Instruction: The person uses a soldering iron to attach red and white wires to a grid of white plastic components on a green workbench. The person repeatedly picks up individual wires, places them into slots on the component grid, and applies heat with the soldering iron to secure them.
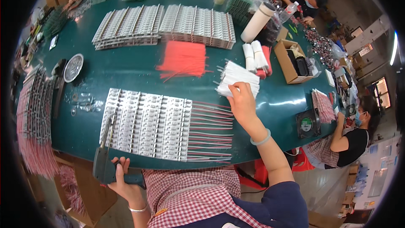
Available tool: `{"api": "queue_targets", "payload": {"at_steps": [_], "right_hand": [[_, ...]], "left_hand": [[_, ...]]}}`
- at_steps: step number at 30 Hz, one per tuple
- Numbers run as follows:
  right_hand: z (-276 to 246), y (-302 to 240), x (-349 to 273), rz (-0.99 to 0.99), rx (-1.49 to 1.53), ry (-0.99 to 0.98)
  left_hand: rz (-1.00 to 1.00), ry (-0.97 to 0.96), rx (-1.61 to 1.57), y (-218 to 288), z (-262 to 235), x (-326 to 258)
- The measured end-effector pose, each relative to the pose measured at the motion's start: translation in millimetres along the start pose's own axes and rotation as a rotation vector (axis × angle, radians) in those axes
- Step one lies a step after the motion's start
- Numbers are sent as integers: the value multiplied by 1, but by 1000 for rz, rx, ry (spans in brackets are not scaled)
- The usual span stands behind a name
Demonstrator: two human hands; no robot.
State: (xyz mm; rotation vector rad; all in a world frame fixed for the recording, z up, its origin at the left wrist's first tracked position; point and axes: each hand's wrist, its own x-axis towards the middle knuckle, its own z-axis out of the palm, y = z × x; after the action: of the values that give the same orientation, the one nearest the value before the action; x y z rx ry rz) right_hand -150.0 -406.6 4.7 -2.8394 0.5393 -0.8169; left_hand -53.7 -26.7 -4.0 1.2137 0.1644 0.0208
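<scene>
My left hand (125,185) is closed round the handle of a dark soldering gun (102,164) at the table's near edge. The gun's thin metal tip rests over the left columns of a white circuit board panel (152,126). Red and white wires (211,135) stick out from the panel's right edge in spaced pairs. Over a pile of short white wires (240,75), my right hand (243,103) has its thumb and fingers pinched together on the pile's near side. A pile of red wires (184,59) lies beyond the panel.
Stacked board panels (196,24) stand at the back. Far right are a white bottle (257,22), wire bundles (255,55) and a cardboard box (291,65). A round metal dish (73,68) and wired boards (36,109) are at left. Other people work around the table.
</scene>
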Motion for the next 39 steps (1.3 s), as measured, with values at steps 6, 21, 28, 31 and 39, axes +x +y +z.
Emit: {"api": "queue_targets", "payload": {"at_steps": [6, 21, 28, 31, 39], "right_hand": [[26, 23, 9, -91, -98, 29], [8, 29, 30, -140, -119, 137], [-29, -6, 80, -461, -329, -156], [-8, -27, 91, -619, -476, -285], [30, -45, 88, -618, -593, -595]], "left_hand": [[1, 67, 111, 9, 11, -6], [124, -3, 115, 33, 33, 5], [385, -138, 197, 105, 19, 21], [457, -103, 254, 127, 16, 20], [248, -113, 133, 97, 18, 5]]}}
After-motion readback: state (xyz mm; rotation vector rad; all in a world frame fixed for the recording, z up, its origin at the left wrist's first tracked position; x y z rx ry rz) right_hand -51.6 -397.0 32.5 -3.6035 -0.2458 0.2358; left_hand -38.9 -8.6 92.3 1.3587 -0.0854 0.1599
